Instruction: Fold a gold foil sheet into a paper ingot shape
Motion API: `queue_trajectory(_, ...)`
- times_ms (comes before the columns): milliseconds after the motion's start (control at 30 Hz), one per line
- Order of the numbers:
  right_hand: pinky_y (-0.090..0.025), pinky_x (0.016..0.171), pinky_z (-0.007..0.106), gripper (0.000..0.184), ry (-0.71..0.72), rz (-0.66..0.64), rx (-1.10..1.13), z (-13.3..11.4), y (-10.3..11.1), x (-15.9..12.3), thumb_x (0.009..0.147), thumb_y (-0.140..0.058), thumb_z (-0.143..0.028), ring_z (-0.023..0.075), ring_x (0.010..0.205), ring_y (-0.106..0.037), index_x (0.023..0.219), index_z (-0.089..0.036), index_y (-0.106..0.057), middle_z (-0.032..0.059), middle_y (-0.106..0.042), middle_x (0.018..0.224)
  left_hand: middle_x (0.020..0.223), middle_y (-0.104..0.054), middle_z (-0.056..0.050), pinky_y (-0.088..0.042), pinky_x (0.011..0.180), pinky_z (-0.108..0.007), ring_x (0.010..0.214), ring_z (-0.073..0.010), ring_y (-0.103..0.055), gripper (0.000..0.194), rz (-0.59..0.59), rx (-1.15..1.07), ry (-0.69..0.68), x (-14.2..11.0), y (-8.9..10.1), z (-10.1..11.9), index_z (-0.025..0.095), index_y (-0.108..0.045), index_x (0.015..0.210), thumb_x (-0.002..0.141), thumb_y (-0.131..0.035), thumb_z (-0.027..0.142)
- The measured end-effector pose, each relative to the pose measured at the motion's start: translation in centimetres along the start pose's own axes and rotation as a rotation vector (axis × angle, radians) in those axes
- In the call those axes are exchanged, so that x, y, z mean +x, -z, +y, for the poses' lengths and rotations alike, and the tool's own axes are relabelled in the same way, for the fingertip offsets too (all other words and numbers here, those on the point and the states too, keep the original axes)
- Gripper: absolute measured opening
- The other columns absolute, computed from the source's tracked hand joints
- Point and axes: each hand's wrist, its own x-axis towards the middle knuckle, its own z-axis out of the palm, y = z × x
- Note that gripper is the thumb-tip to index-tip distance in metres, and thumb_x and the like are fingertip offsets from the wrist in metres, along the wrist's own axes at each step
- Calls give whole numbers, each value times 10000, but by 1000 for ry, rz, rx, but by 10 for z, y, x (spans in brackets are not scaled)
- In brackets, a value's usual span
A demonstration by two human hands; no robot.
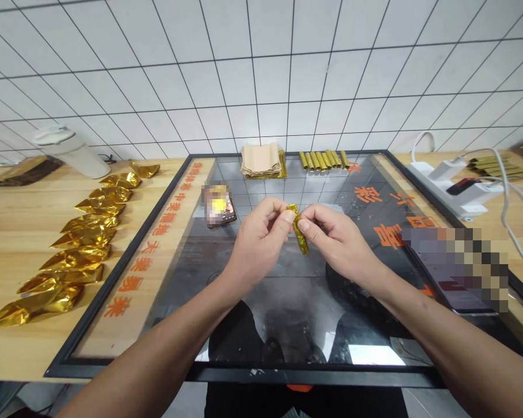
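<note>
A narrow rolled tube of gold foil paper (pixel 301 237) is held over the glass panel, its lower end slanting toward me. My left hand (pixel 264 235) pinches its top end between thumb and fingers. From the other side, my right hand (pixel 331 235) grips the tube near its middle. Beyond my hands lies a row of several similar gold tubes (pixel 323 159). To their left sits a stack of tan paper sheets (pixel 262 161) with gold showing at one edge. Folded gold foil pieces with pointed ends (pixel 87 237) form a column on the wood at left.
The black-framed glass panel (pixel 126 270) with orange lettering rests on a wooden table (pixel 9 232). A phone (pixel 220 206) lies left of my hands, and a tablet-like device (pixel 453 278) lies right. A power strip (pixel 451 188) with cables and a white tumbler (pixel 72 151) stand toward the tiled wall.
</note>
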Motion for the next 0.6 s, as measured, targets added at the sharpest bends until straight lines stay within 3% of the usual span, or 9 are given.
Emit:
queue_trajectory(233, -408, 676, 325, 283, 44, 44, -111, -7, -1, 0, 1087, -605, -398, 167, 699, -519, 853, -239, -601, -19, -577, 749, 766, -608, 17, -471, 660, -282, 712, -143, -583, 238, -4, 140, -7, -6, 0, -2, 225, -557, 854, 1055, -606, 341)
queue_trajectory(467, -406, 696, 324, 286, -5, -70, -81, -11, 3, 3, 1090, -585, -422, 170, 750, -525, 875, -233, -602, -10, -587, 804, 729, -647, 22, -476, 605, -240, 616, -106, -576, 262, 53, -65, 68, 4, 3, 4, 214, -564, 828, 1002, -675, 376)
queue_trajectory(600, -377, 654, 315, 314, -68, -45, -7, -4, 4, 6, 1061, -613, -450, 155, 698, -464, 842, -226, -590, -27, -539, 748, 740, -656, 19, -476, 616, -233, 620, -101, -583, 251, 7, -72, 129, 7, 2, 3, 204, -585, 842, 990, -687, 378)
